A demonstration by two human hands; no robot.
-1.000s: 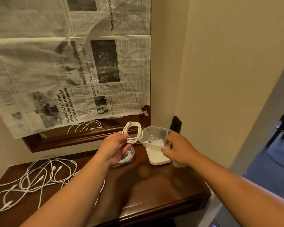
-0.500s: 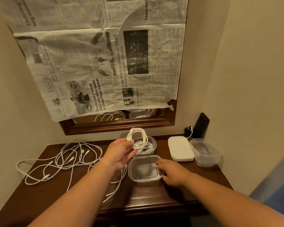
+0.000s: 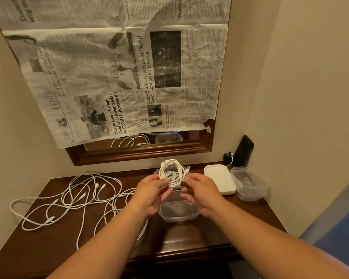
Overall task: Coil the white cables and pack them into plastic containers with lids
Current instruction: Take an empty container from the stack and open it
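Note:
A coiled white cable (image 3: 172, 172) hangs above the dark wooden table (image 3: 185, 240). My left hand (image 3: 152, 190) pinches its left side and my right hand (image 3: 201, 190) pinches its right side. Directly beneath the hands stands an empty clear plastic container (image 3: 177, 212). Behind the coil another clear container (image 3: 157, 171) is mostly hidden. Several loose white cables (image 3: 73, 200) sprawl over the table's left half. At the right lie a white lid (image 3: 220, 179) and a stack of clear containers (image 3: 248, 183).
A newspaper sheet (image 3: 119, 67) covers a wood-framed mirror (image 3: 141, 152) on the back wall. A black phone (image 3: 244, 151) leans in the right corner beside a small black object (image 3: 228, 157). Walls close in on both sides of the table.
My right hand has let go of the empty container on the table and risen to take the coil's right side. The left hand brought the coil over that container.

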